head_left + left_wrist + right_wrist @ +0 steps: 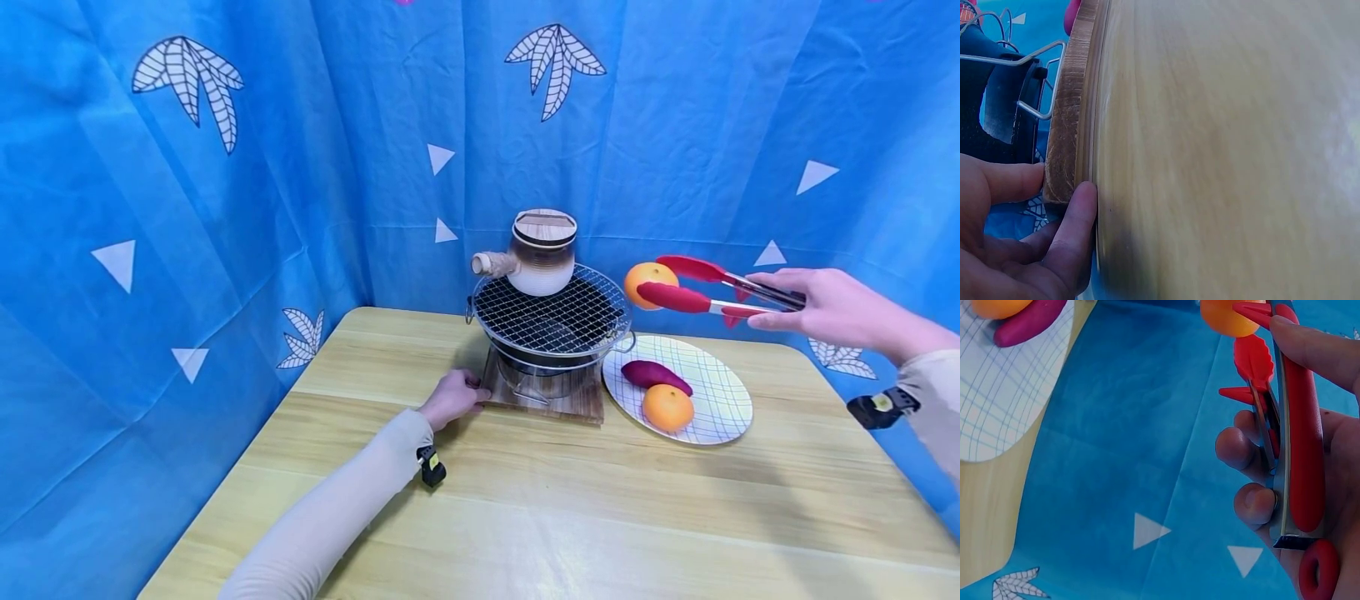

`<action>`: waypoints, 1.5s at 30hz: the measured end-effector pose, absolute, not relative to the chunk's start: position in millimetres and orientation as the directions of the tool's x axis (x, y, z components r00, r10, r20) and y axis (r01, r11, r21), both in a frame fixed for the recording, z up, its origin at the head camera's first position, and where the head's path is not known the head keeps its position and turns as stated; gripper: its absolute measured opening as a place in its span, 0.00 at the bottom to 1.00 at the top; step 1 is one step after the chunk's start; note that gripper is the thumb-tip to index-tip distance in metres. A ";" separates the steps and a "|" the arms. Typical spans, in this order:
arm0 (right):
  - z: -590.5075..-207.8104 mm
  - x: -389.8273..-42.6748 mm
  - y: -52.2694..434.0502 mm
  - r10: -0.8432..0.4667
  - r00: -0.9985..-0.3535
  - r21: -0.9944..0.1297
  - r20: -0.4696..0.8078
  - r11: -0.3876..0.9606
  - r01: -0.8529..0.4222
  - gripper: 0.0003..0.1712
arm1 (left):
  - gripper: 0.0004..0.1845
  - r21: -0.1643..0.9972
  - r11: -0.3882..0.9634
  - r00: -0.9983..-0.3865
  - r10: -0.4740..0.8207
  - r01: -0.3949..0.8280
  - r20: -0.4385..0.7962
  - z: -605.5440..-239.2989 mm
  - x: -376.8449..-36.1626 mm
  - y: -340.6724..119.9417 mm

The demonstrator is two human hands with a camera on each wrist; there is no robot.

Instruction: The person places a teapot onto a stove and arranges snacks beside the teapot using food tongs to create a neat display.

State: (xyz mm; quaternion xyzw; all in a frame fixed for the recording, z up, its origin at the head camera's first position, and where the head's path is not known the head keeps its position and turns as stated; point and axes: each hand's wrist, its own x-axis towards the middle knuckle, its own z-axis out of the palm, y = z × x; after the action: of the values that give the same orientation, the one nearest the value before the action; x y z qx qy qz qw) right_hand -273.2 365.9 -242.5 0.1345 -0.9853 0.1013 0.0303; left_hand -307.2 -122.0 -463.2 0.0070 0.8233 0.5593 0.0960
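My left hand (pixel 453 398) pinches the near left corner of a brown wooden board (pixel 573 407) under the grill. In the left wrist view the thumb lies on the board's upper side, with a finger at its lower edge. My right hand (pixel 832 307) grips red-tipped kitchen tongs (pixel 678 298) in the air at the right. Between the tong tips is an orange (pixel 643 279), above the far left part of the plate and apart from the grill. In the right wrist view, fingers wrap around the tongs' red handle (pixel 1302 444).
A round grill with a wire mesh (pixel 551 329) stands on the board. On its far side sits a side-handled teapot (pixel 542 271) with a wooden lid. The checked white plate (pixel 720 404) holds another orange (pixel 667 408) and a purple sweet potato (pixel 652 374). Blue curtains (pixel 405 167) border the table.
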 end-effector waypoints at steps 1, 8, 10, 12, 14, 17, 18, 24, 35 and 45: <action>-242.0 -273.8 363.9 -0.262 -0.961 -0.197 0.084 0.941 -0.274 0.53 | 0.20 0.923 0.373 -0.982 0.117 -0.097 -0.150 -463.2 -307.0 -121.9; -242.0 -278.2 353.6 -0.299 -0.951 -0.245 0.079 0.919 -0.309 0.51 | 0.21 0.923 0.374 -0.982 0.120 -0.090 -0.144 -463.6 -307.0 -122.0; -242.0 -280.0 350.3 -0.310 -0.947 -0.244 0.085 0.915 -0.321 0.50 | 0.21 0.921 0.379 -0.982 0.121 -0.088 -0.143 -463.8 -307.3 -122.1; -241.9 -282.2 346.8 -0.319 -0.943 -0.244 0.093 0.911 -0.332 0.50 | 0.21 0.917 0.388 -0.982 0.118 -0.089 -0.146 -463.3 -307.1 -122.4; -241.9 -284.5 342.8 -0.326 -0.941 -0.248 0.096 0.907 -0.340 0.50 | 0.20 0.914 0.395 -0.983 0.115 -0.090 -0.146 -463.1 -307.0 -122.2; -242.0 -287.2 336.9 -0.331 -0.939 -0.261 0.096 0.902 -0.345 0.50 | 0.20 0.912 0.401 -0.983 0.114 -0.088 -0.145 -463.0 -307.3 -121.8; -242.1 -288.1 335.0 -0.334 -0.938 -0.264 0.096 0.900 -0.348 0.50 | 0.20 0.913 0.400 -0.983 0.115 -0.088 -0.145 -462.7 -307.3 -121.9; -244.0 -293.3 325.6 -0.359 -0.927 -0.275 0.107 0.885 -0.375 0.48 | 0.22 0.916 0.389 -0.982 0.116 -0.092 -0.148 -461.2 -305.8 -122.5; -245.4 -303.2 310.9 -0.367 -0.927 -0.290 0.078 0.881 -0.374 0.50 | 0.22 0.915 0.392 -0.982 0.118 -0.091 -0.148 -460.2 -304.7 -120.9; -248.4 -310.7 307.2 -0.369 -0.928 -0.281 0.048 0.887 -0.367 0.53 | 0.20 0.918 0.384 -0.982 0.111 -0.102 -0.155 -461.8 -306.6 -120.9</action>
State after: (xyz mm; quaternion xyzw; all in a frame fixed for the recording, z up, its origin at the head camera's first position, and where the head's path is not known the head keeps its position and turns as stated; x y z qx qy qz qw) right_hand -310.7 307.2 -248.4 0.1893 -0.9713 0.1440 -0.0033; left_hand -306.6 -120.9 -461.8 0.0028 0.8264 0.5549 0.0957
